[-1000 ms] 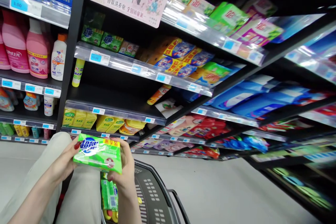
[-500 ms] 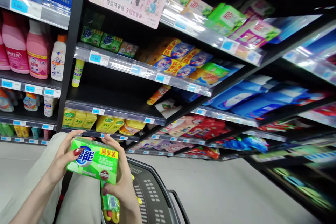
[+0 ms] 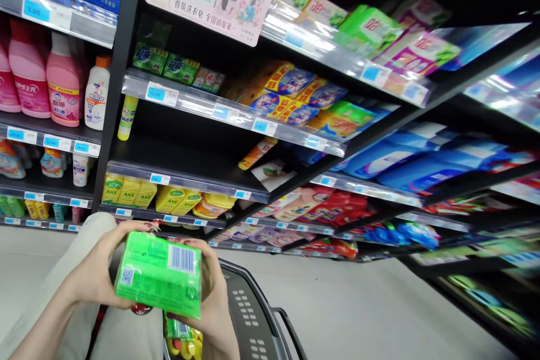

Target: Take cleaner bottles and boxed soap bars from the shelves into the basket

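Observation:
Between both hands I hold a green soap pack (image 3: 158, 275), tilted so that a side with a barcode and a square code faces me. My left hand (image 3: 95, 270) grips its left end, fingers over the top edge and thumb underneath. Around the right end my right hand (image 3: 213, 298) is closed, its thumb at the lower edge. Just below sits a dark shopping basket (image 3: 248, 298) with slotted walls. Partly hidden by my right hand, another green pack (image 3: 178, 329) and yellow items (image 3: 188, 347) lie inside it.
Ahead, a black shelf holds small green soap packs (image 3: 149, 59), yellow AXE bottles (image 3: 135, 191) and orange-and-blue packs (image 3: 291, 90). Pink bottles (image 3: 63, 90) stand at left. A pink sign (image 3: 211, 0) hangs from the upper shelf edge. The basket handle (image 3: 291, 332) sticks out to the right.
The soap pack has been turned over in my hands, from its front with the large logo to the barcode side. My left thumb has moved from its face to beneath it.

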`<state>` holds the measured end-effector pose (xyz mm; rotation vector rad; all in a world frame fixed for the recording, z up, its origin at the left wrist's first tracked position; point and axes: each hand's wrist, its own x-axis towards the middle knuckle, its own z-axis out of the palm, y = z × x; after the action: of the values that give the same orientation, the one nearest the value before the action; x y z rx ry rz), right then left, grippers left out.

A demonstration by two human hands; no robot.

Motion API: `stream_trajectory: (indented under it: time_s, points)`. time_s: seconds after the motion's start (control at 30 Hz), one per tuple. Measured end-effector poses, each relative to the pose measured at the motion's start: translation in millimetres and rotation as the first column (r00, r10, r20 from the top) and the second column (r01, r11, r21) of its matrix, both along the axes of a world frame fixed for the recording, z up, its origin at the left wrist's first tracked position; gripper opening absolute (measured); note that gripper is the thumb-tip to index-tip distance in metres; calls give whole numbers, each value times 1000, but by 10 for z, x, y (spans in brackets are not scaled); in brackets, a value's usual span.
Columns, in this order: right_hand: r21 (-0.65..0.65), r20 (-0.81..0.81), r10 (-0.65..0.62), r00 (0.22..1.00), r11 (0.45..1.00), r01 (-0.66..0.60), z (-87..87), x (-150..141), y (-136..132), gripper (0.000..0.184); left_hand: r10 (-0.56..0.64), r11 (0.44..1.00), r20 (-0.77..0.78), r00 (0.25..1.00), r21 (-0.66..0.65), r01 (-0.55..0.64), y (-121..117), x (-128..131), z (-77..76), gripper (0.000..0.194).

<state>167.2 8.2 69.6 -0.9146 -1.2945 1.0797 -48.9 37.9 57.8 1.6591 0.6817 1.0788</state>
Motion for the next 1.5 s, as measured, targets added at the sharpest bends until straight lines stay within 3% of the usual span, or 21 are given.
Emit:
stream_trajectory:
  time_s: [0.1, 0.27, 0.53, 1.07, 1.37, 1.5]
  points:
    - [84, 25, -30, 999, 996, 28, -75, 5, 6, 74, 5, 1000, -44, 999, -16, -6, 27, -34, 4, 80]
    - [150, 49, -17, 999, 989, 10, -67, 4, -1, 70, 14, 1000, 38, 999, -2, -14, 44, -20, 26, 68]
    - [237, 108, 28, 994, 970, -53, -68, 11, 28, 70, 13, 1000, 54, 998, 20, -15, 62, -38, -60, 70]
    - [239, 127, 52, 991, 968, -81, -133, 50, 58, 69, -3, 1000, -4, 1000, 18, 3, 82, -32, -41, 72]
    - [175, 120, 38, 992, 983, -59, -114, 38, 33, 71, -12, 1000, 17, 1000, -2, 12, 88, -18, 20, 72]
    - [-58, 66, 101, 993, 994, -97, -96, 44, 46, 76, 26, 992, -33, 999, -125, -30, 94, 14, 85, 68]
